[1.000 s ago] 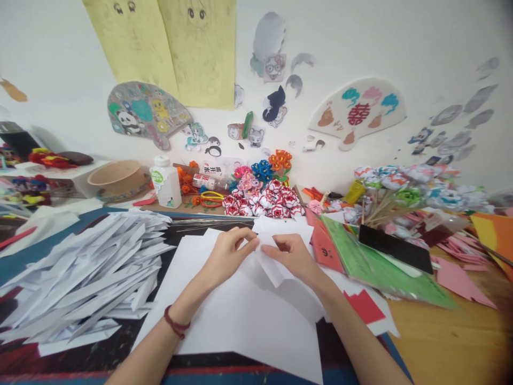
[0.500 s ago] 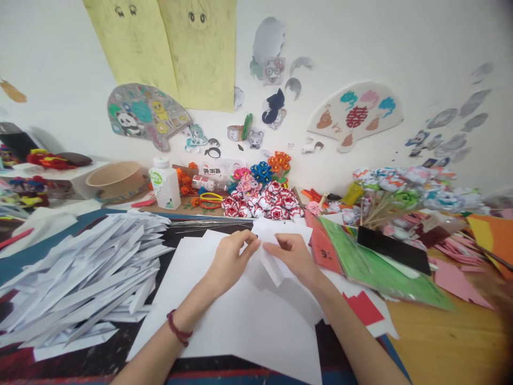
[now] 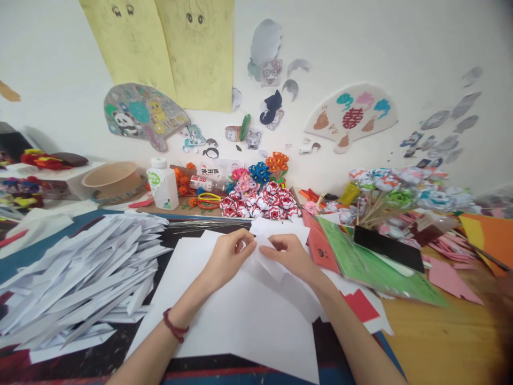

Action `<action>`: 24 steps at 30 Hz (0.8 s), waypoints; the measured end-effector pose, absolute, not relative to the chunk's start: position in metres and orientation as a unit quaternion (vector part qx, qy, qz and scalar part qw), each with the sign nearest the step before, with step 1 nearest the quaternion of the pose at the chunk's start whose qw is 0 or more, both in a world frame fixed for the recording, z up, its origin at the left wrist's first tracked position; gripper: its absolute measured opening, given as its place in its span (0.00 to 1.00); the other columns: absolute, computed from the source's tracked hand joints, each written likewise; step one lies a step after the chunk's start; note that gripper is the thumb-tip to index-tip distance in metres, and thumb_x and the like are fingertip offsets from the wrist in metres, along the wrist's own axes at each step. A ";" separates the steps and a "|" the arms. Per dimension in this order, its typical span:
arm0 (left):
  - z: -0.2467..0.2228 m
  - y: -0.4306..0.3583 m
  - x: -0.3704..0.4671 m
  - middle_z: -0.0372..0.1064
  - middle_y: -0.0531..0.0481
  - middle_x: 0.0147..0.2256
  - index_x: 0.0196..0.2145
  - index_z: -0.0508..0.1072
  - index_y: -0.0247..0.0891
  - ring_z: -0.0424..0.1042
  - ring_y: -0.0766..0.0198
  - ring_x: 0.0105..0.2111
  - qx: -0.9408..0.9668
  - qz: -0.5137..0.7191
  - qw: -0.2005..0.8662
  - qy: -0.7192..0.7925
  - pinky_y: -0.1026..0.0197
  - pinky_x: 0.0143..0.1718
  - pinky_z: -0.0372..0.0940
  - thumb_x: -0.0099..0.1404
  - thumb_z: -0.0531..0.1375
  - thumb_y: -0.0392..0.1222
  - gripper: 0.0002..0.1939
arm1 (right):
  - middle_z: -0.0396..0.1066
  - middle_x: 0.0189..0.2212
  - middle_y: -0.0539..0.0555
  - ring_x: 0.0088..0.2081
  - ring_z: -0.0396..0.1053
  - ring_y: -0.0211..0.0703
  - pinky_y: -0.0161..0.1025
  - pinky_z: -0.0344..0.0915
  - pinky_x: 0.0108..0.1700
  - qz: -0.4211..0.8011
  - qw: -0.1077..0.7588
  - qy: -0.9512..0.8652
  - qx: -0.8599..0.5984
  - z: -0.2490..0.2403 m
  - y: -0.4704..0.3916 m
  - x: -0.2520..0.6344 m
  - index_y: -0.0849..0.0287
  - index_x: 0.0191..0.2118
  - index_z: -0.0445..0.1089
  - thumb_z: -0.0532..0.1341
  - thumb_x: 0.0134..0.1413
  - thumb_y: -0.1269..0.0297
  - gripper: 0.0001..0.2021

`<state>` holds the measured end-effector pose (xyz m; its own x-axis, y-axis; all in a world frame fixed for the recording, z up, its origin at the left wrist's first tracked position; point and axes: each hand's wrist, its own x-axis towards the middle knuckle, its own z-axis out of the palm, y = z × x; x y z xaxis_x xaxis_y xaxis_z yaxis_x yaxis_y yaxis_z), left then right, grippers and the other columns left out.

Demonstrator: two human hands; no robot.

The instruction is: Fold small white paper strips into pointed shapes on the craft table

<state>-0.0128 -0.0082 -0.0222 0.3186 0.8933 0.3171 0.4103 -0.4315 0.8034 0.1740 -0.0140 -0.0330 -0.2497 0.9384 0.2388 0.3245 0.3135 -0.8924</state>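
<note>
White paper [image 3: 270, 267] pinched by left hand [image 3: 226, 258], right hand [image 3: 294, 258], seemingly unfinished; folded strips [image 3: 100, 272] left of hands look done, sheets [image 3: 216, 323] beneath unfolded.

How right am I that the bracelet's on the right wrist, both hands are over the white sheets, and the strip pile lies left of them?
One slip: the head view shows the bracelet on the left wrist. The left hand and right hand are over the white sheets, with the strip pile to their left.
</note>
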 end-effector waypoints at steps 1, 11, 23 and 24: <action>-0.023 -0.008 -0.013 0.65 0.56 0.22 0.29 0.69 0.37 0.59 0.71 0.22 0.735 0.407 0.321 0.436 0.67 0.24 0.53 0.62 0.56 0.42 0.07 | 0.58 0.21 0.47 0.24 0.56 0.34 0.32 0.52 0.26 0.365 0.429 -0.682 -0.467 -0.033 -0.013 0.175 0.61 0.23 0.65 0.62 0.49 0.58 0.12; -0.031 -0.013 0.000 0.68 0.53 0.23 0.30 0.65 0.36 0.63 0.70 0.20 0.580 0.487 0.508 0.410 0.69 0.20 0.57 0.58 0.59 0.46 0.11 | 0.70 0.25 0.54 0.25 0.66 0.38 0.36 0.64 0.29 0.544 0.473 -0.558 -0.411 -0.042 -0.014 0.162 0.64 0.32 0.72 0.64 0.49 0.54 0.15; -0.034 -0.012 -0.007 0.70 0.48 0.42 0.50 0.64 0.41 0.68 0.64 0.31 0.799 0.380 0.106 0.454 0.62 0.33 0.62 0.60 0.59 0.41 0.19 | 0.67 0.18 0.51 0.21 0.64 0.36 0.34 0.60 0.26 0.454 0.499 -0.569 -0.469 -0.037 -0.007 0.173 0.62 0.21 0.67 0.64 0.46 0.56 0.15; -0.033 -0.012 -0.009 0.67 0.46 0.45 0.53 0.61 0.42 0.68 0.62 0.35 0.825 0.366 0.031 0.430 0.61 0.35 0.61 0.62 0.58 0.38 0.22 | 0.67 0.17 0.50 0.21 0.64 0.36 0.34 0.60 0.26 0.453 0.494 -0.574 -0.470 -0.036 -0.007 0.175 0.62 0.20 0.67 0.64 0.46 0.56 0.15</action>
<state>-0.0089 -0.0116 -0.0334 0.3624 0.7322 0.5766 0.6872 -0.6279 0.3654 0.1747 -0.0073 -0.0358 -0.0697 0.9875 0.1417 0.0913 0.1478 -0.9848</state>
